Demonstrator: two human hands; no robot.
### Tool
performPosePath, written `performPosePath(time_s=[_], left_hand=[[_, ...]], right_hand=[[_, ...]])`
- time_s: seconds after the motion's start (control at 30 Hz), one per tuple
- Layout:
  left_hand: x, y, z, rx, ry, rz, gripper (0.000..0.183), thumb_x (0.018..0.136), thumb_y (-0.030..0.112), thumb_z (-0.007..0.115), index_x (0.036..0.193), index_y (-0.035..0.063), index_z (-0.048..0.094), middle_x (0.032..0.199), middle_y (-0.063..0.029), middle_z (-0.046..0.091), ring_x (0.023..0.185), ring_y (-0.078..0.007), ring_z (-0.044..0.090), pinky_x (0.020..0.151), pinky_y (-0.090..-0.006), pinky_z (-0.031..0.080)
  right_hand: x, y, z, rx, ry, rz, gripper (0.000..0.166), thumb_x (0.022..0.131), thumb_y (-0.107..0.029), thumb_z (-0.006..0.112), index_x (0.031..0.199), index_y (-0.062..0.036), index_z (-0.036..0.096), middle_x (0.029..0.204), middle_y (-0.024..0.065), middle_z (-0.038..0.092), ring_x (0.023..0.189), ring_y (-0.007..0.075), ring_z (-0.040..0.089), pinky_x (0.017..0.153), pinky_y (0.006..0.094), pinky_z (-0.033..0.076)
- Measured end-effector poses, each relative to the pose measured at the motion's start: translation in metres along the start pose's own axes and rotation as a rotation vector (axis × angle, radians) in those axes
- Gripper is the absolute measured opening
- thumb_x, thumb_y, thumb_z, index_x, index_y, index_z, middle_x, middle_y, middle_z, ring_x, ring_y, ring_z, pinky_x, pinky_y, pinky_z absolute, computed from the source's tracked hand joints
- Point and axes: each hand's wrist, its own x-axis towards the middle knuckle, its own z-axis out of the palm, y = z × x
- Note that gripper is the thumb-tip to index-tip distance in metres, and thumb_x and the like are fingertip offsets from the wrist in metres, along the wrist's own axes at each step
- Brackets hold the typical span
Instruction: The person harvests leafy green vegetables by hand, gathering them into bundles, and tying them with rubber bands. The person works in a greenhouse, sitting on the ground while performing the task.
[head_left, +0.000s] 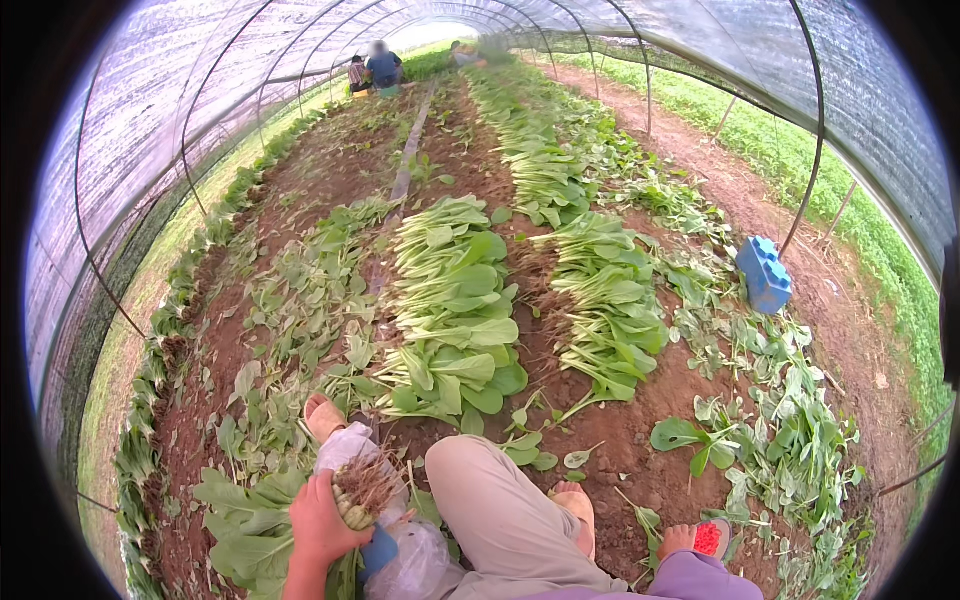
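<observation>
My left hand is closed around a bunch of leafy greens. Its pale stalks and tangled brown roots point up and right, and its broad leaves spread left. The bunch is beside my left leg, which is wrapped in clear plastic. At the lower right, my right hand shows below a purple sleeve, beside a red oval thing with a pale rim. Whether the fingers grip it I cannot tell. Ahead of my knees lie two rows of greens, one left and one right, roots leftward.
Discarded leaves litter the soil on the left and right. A blue knobbed block stands at the right edge of the bed. Metal hoops carry the tunnel's cover. People sit far ahead. More greens line the left edge.
</observation>
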Motion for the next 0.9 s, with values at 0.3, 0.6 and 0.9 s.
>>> performPosePath(time_s=[0.3, 0.6, 0.9], left_hand=[[0.000, -0.005, -0.001, 0.007, 0.025, 0.041, 0.082, 0.035, 0.026, 0.074, 0.105, 0.0025, 0.038, 0.086, -0.0130, 0.048, 0.080, -0.0316, 0.049, 0.068, -0.0383, 0.041], [-0.003, -0.002, 0.014, -0.057, -0.051, -0.040, 0.085, 0.043, 0.015, 0.075, 0.117, 0.0019, 0.036, 0.103, -0.0186, 0.050, 0.094, -0.0346, 0.049, 0.082, -0.0379, 0.039], [-0.005, 0.004, 0.012, -0.058, -0.014, -0.007, 0.084, 0.046, 0.013, 0.073, 0.120, 0.0026, 0.034, 0.106, -0.0195, 0.049, 0.097, -0.0347, 0.048, 0.084, -0.0377, 0.037]], right_hand=[[-0.013, 0.033, -0.062, -0.130, -0.176, -0.451, 0.026, 0.068, -0.026, 0.050, 0.084, -0.0073, 0.058, 0.091, 0.0092, 0.056, 0.093, 0.0214, 0.049, 0.084, 0.0364, 0.032], [0.001, 0.061, -0.033, 0.031, 0.191, -0.122, 0.022, 0.067, -0.007, 0.049, 0.089, -0.0071, 0.051, 0.091, 0.0100, 0.050, 0.093, 0.0257, 0.046, 0.079, 0.0366, 0.037], [-0.006, 0.073, -0.032, 0.071, 0.164, 0.074, 0.035, 0.072, -0.006, 0.045, 0.107, -0.0082, 0.050, 0.109, 0.0089, 0.049, 0.106, 0.0241, 0.043, 0.088, 0.0349, 0.034]])
